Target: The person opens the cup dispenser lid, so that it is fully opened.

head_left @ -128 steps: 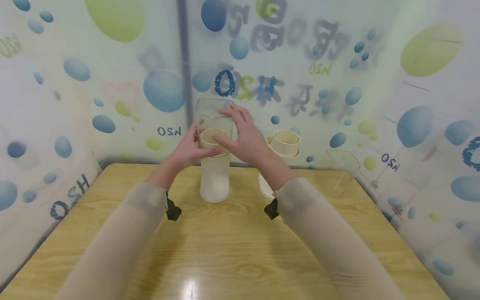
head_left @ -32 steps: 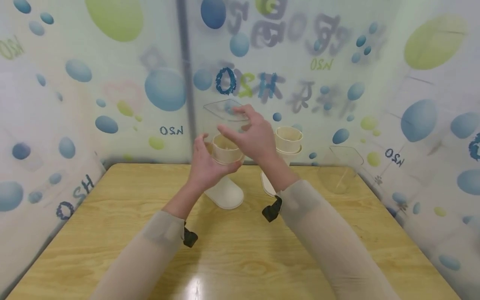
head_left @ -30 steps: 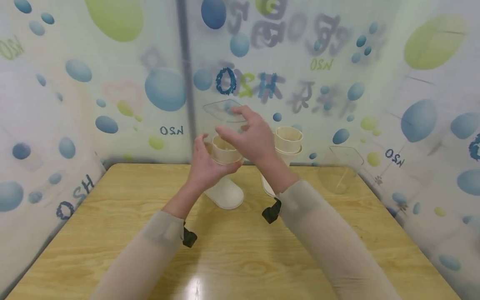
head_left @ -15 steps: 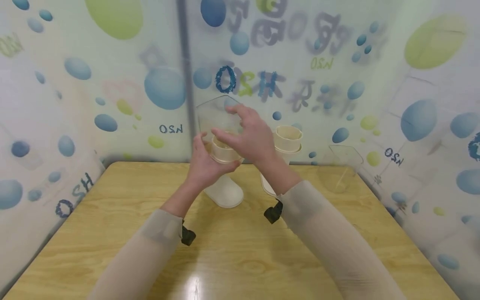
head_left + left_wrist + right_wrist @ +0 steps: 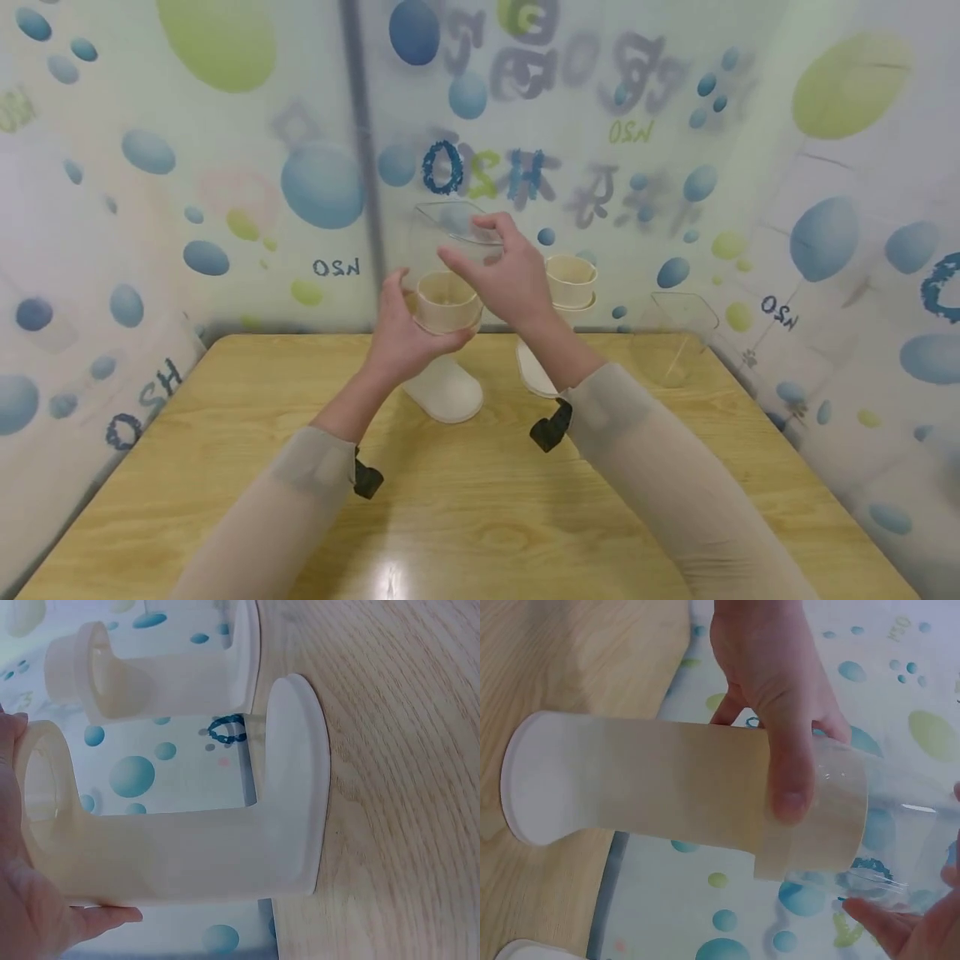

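A cream plastic stand (image 5: 452, 398) with a round collar on top and an oval foot rests on the table. My left hand (image 5: 405, 333) grips it around the collar, thumb at the near side. A clear plastic container (image 5: 922, 825) has its lower end at the collar, seen in the right wrist view. My right hand (image 5: 513, 275) holds the clear wall from the right with curved fingers and thumb. In the left wrist view the stand's column (image 5: 180, 851) joins the foot. The container's outline is faint in the head view.
A second cream stand (image 5: 572, 287) stands just right, partly behind my right forearm. A second clear container (image 5: 671, 350) sits at the table's back right corner. The wooden table (image 5: 495, 500) meets printed wall sheets (image 5: 322, 275) behind and at both sides.
Since the earliest frame, the stand has turned and my left hand has moved to its collar. The container's top edge has turned and tilted over the last second, with the right hand on it.
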### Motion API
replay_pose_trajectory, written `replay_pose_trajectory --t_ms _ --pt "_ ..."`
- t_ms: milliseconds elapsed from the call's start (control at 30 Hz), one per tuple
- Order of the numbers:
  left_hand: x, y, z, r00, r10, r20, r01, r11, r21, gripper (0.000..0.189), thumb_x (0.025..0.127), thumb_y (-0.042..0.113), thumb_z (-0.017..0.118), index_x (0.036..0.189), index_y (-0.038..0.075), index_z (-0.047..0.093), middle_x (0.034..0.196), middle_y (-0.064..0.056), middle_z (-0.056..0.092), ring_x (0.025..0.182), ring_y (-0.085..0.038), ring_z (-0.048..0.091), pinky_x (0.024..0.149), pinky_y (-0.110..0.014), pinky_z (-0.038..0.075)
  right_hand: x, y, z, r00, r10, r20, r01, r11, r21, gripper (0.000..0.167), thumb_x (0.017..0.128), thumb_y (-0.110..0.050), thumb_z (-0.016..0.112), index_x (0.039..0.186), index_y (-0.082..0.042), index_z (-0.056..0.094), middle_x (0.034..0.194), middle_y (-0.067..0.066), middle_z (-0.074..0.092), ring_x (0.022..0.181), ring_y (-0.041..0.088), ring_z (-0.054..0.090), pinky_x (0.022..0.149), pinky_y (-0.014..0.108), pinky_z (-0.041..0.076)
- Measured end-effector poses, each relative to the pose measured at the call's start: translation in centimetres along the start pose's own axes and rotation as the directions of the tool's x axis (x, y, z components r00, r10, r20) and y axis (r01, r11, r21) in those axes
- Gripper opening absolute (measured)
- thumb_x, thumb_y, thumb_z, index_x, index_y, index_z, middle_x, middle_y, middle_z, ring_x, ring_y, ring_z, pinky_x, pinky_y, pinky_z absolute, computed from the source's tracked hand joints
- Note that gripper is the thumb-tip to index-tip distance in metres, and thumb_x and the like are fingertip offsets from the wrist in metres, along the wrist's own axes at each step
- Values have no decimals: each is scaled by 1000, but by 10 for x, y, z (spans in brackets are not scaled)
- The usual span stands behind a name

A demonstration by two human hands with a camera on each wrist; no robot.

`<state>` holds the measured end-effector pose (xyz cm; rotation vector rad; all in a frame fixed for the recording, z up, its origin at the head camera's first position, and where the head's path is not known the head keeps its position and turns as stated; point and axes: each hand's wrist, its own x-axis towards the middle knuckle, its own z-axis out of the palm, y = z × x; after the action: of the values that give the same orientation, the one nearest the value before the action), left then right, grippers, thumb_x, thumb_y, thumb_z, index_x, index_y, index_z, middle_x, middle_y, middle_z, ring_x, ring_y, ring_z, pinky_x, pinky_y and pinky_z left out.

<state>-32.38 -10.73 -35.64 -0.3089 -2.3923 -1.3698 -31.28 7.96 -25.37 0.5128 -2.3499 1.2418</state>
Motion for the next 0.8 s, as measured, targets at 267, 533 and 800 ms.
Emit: replay_pose_trajectory --t_ms 267,533,800 --pt "1 -2 -1 999 1 33 0 999 -39 138 73 51 102 172 13 13 165 -20 34 142 -36 46 116 -59 48 -9 -6 -4 991 -130 -15 129 991 -45 72 91 -50 88 150 -17 64 154 3 65 132 25 66 106 46 59" --pt "7 -11 -8 993 -31 113 39 997 -71 144 73 50 102 174 20 5 166 -24 37 147 -41 48 120 -64 44 -13 -5 -23 968 -203 -150 206 978 6 68 89 -41 92 147 -15 67 152 3 68 123 27 75 104 35 61" --pt "22 -16 -20 979 -17 203 34 996 -83 141 76 39 102 175 23 2 165 -27 37 144 -44 50 122 -64 42 -16 -4 -53 963 -191 -189 195 981 6 66 89 -39 92 147 -17 68 155 -2 66 119 27 77 98 39 64"
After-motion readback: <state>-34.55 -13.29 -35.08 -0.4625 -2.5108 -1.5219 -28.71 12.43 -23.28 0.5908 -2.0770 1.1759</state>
